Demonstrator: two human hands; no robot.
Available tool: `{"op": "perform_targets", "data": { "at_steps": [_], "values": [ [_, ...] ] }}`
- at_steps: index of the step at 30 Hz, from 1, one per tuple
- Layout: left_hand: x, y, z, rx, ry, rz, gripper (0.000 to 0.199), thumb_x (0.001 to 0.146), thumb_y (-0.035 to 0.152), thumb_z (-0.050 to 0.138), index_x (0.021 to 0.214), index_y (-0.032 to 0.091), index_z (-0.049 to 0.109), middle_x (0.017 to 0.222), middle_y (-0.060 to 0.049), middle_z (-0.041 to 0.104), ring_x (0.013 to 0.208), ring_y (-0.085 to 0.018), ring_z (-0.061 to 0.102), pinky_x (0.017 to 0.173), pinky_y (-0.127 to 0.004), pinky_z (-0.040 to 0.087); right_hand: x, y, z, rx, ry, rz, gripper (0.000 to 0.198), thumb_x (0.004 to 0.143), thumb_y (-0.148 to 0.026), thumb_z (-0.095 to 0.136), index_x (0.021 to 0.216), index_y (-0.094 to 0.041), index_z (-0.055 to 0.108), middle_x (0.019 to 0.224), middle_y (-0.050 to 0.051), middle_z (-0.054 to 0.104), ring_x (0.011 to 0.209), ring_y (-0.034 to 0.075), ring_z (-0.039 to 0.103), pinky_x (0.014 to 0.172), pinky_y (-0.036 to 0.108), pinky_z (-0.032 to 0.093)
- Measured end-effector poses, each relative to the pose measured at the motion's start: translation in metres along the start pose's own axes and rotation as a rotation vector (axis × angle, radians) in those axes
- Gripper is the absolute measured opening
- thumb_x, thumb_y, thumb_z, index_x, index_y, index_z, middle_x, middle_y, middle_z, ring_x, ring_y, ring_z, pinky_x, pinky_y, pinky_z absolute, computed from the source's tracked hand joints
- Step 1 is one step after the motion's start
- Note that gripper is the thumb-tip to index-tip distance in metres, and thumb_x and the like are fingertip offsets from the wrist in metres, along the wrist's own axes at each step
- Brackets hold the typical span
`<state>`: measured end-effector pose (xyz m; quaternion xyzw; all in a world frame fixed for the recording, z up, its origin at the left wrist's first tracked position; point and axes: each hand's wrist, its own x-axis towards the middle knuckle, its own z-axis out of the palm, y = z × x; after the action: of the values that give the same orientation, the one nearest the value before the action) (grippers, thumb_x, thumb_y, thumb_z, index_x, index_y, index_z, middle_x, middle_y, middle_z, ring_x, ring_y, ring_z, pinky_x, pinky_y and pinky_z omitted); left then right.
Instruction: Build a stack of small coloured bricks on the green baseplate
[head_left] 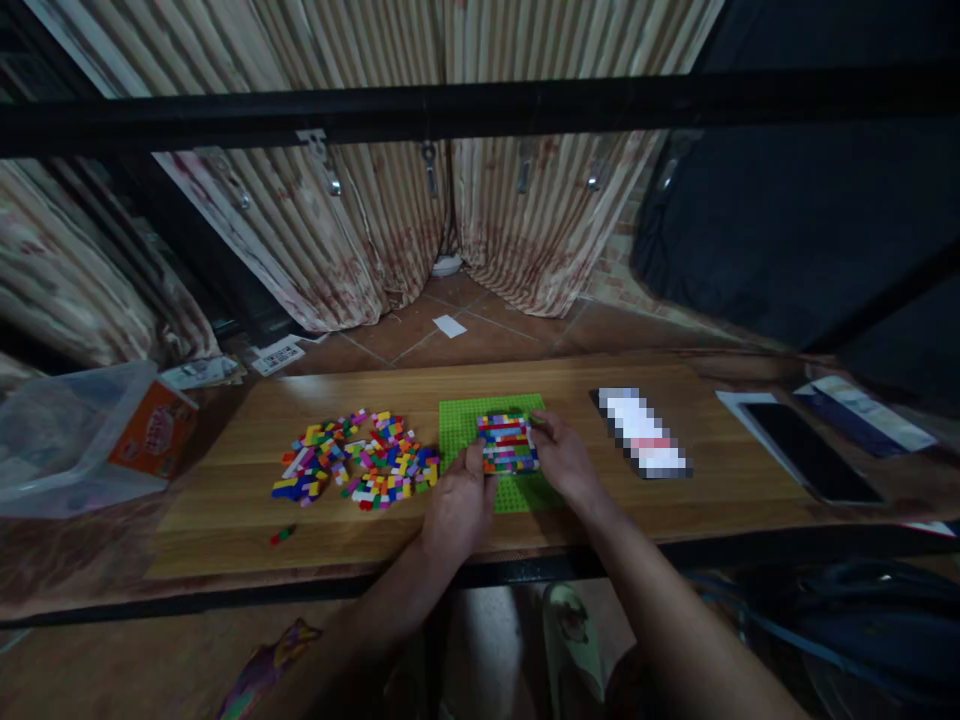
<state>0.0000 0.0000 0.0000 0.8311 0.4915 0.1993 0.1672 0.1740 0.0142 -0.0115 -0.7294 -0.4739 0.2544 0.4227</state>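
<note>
A flat block of multicoloured toy building bricks (508,441), laid in rows, sits over a green studded baseplate (459,415). My left hand (457,505) is closed at the block's left edge, thumb and fingers pressed together against it. At the opposite edge, the fingers of my right hand (564,455) are curled around the upper right corner. Whether the block is fixed to the baseplate or just resting there I cannot tell. Left of the baseplate lies a loose pile of coloured bricks (386,465), with a small red and green brick piece (283,536) apart from it.
A wooden board (225,520) carries all this. To the right lies a phone with a blurred screen (645,435), then a dark tablet (814,450). A clear plastic tub (67,450) with an orange label stands at the left. A black bar (480,105) crosses beyond.
</note>
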Motion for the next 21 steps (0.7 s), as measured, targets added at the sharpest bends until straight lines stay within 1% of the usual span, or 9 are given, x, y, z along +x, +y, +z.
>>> {"op": "perform_targets", "data": {
  "at_steps": [3,9,13,17,21],
  "values": [
    [0.0008,-0.0011,0.0011,-0.046,-0.008,-0.034,0.046,0.086,0.021,0.047,0.13,0.014,0.036,0.114,-0.013,0.062,0.102,-0.022,0.062,0.087,-0.035,0.049,0.002,0.0027,0.0019,0.048,-0.007,0.015,0.04,0.08,-0.022,0.048,0.117,-0.012,0.059,0.103,0.013,0.069,0.093,0.023,0.065,0.086,0.038,0.048],
    [0.0035,-0.0027,0.0001,-0.08,-0.026,-0.046,0.043,0.086,0.02,0.047,0.128,0.015,0.036,0.11,-0.012,0.064,0.092,-0.02,0.065,0.082,-0.033,0.05,0.0042,0.0066,0.0031,0.087,0.005,0.016,0.038,0.077,-0.022,0.05,0.113,-0.017,0.061,0.103,0.009,0.07,0.094,0.022,0.065,0.086,0.038,0.049],
    [0.0037,-0.0006,-0.0028,-0.034,-0.047,-0.046,0.04,0.087,0.019,0.046,0.126,0.015,0.037,0.106,-0.011,0.065,0.092,-0.02,0.064,0.082,-0.032,0.05,0.0053,0.0082,0.0033,0.076,0.02,0.02,0.038,0.076,-0.022,0.049,0.112,-0.017,0.062,0.1,0.008,0.071,0.092,0.023,0.066,0.085,0.039,0.05],
    [0.0027,0.0031,-0.0046,0.045,-0.048,-0.01,0.034,0.088,0.018,0.043,0.122,0.015,0.039,0.109,-0.011,0.063,0.096,-0.021,0.063,0.083,-0.031,0.049,0.0054,0.0087,0.0048,0.097,0.023,0.037,0.039,0.076,-0.022,0.047,0.111,-0.019,0.063,0.097,0.007,0.071,0.09,0.021,0.066,0.082,0.037,0.051],
    [0.0035,0.0053,-0.0048,0.095,-0.075,0.002,0.029,0.089,0.017,0.041,0.118,0.016,0.043,0.107,-0.01,0.063,0.095,-0.02,0.062,0.083,-0.031,0.049,0.0048,0.0076,0.0054,0.066,0.05,0.031,0.037,0.076,-0.023,0.046,0.109,-0.018,0.064,0.101,0.007,0.071,0.092,0.021,0.066,0.084,0.036,0.05]
  ]
}}
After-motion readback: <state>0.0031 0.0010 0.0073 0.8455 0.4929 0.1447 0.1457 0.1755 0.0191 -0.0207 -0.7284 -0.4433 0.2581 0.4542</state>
